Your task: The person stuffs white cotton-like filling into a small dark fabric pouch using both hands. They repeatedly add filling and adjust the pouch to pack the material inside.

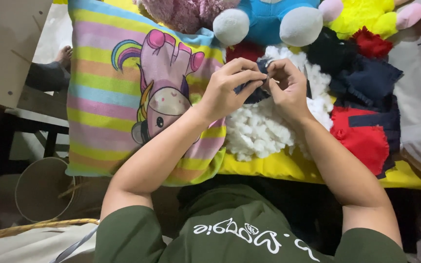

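1. Head view, far out from the left fingers: a grey bucket (42,187) on the floor and someone's bare foot (65,55) by a wall panel.
2. Striped unicorn pillow (123,97) lies under the left forearm; its right edge ends just below the left fingers. Little free room on that side.
3. Left hand (227,90) comes in from the lower left with the wrist bent, thumb and fingers pinched narrow on a small dark blue fabric piece (249,90).
4. The dark blue fabric piece sits between both sets of fingertips, above the white stuffing (259,129); its long axis looks roughly left-right, mostly hidden by fingers.
5. Right hand (288,87) comes in from the lower right with fingers curled tight, pinching the same piece; the fingertips of both hands touch.
6. Beyond the fingers: plush toys (269,19) crowd the top edge.
7. Right of the right fingers: navy cloth (371,80) and red cloth (364,141) on a yellow surface (269,168).
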